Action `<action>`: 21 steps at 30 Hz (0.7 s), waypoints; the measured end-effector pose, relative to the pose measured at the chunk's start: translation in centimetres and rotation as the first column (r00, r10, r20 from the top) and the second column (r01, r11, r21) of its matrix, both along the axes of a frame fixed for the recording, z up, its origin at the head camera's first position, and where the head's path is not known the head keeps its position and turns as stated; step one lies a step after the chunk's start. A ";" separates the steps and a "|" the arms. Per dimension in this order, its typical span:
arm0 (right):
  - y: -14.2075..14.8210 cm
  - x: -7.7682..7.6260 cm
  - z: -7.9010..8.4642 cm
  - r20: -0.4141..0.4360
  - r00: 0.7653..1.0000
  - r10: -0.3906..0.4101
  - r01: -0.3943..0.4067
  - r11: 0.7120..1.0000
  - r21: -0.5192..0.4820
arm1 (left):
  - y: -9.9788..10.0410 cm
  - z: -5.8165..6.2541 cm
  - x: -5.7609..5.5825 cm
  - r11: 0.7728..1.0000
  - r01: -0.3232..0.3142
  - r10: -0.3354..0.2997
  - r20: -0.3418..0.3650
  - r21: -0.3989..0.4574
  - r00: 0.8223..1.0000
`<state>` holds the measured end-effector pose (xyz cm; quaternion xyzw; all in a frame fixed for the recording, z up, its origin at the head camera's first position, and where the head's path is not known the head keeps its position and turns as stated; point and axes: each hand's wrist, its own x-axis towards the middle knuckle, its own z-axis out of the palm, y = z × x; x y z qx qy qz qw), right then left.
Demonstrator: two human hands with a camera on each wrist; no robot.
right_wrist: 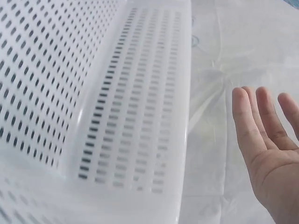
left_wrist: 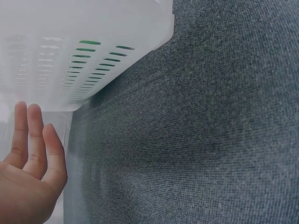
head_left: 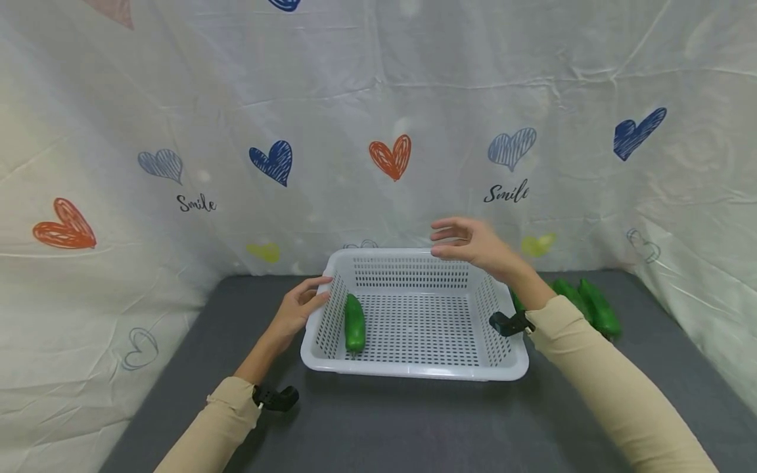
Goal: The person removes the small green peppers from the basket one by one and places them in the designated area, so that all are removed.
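A white perforated plastic basket [head_left: 414, 372] sits on the dark grey table. Inside it, along the left side, lies one long green vegetable [head_left: 355, 323] that looks like a cucumber. My left hand [head_left: 296, 309] is at the basket's left rim, its fingertips at or touching the edge. The left wrist view shows the fingers [left_wrist: 55, 154] of that hand fairly straight beside the basket's outer wall [left_wrist: 93, 21]. Above the basket's back right rim hovers my right hand [head_left: 473, 246], fingers loosely bent and holding nothing. In the right wrist view this hand [right_wrist: 273, 154] is apart from the basket.
Several more green vegetables [head_left: 598, 309] lie on the table right of the basket, partly hidden by the right forearm. A white curtain [head_left: 331, 105] printed with hearts hangs behind and beside the grey table [head_left: 378, 427].
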<state>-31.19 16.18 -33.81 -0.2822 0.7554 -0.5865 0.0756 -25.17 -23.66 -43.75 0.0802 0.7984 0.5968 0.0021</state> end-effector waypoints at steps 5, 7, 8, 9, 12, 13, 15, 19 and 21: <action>-2.3 0.0 -0.4 0.029 0.999 0.027 -0.027 1.000 -0.002 | 0.0 0.0 0.0 1.000 0.004 -0.004 -0.001 0.004 1.000; -3.2 0.0 -0.5 0.034 0.998 0.044 -0.044 0.999 0.001 | 0.0 0.1 0.0 1.000 0.007 -0.007 0.002 0.004 1.000; -3.7 0.0 -0.7 0.032 0.998 0.052 -0.052 0.999 0.003 | 0.1 0.1 0.0 1.000 0.011 -0.011 0.004 0.007 1.000; -4.2 0.0 -0.8 0.034 0.998 0.058 -0.058 0.998 0.004 | 0.1 0.3 0.1 1.000 0.015 -0.015 0.006 0.008 1.000; -5.6 0.1 -1.2 0.035 0.996 0.087 -0.088 0.996 0.006 | 0.3 1.2 0.7 1.000 0.028 -0.028 0.010 0.010 1.000; -6.0 0.0 -1.4 0.037 0.995 0.094 -0.095 0.995 0.010 | 0.4 1.6 0.9 0.999 0.032 -0.032 0.013 0.010 0.999; -6.8 0.1 -1.6 0.040 0.994 0.101 -0.102 0.994 0.026 | 0.7 2.3 1.3 0.999 0.036 -0.037 0.016 0.006 0.999; -8.4 0.1 -2.4 0.077 0.990 0.121 -0.124 0.992 0.032 | 1.0 3.0 1.9 0.999 0.038 -0.038 0.016 0.002 0.999; -9.1 0.0 -2.8 0.093 0.987 0.134 -0.138 0.990 0.034 | 1.0 3.1 2.0 0.999 0.039 -0.039 0.015 0.008 0.999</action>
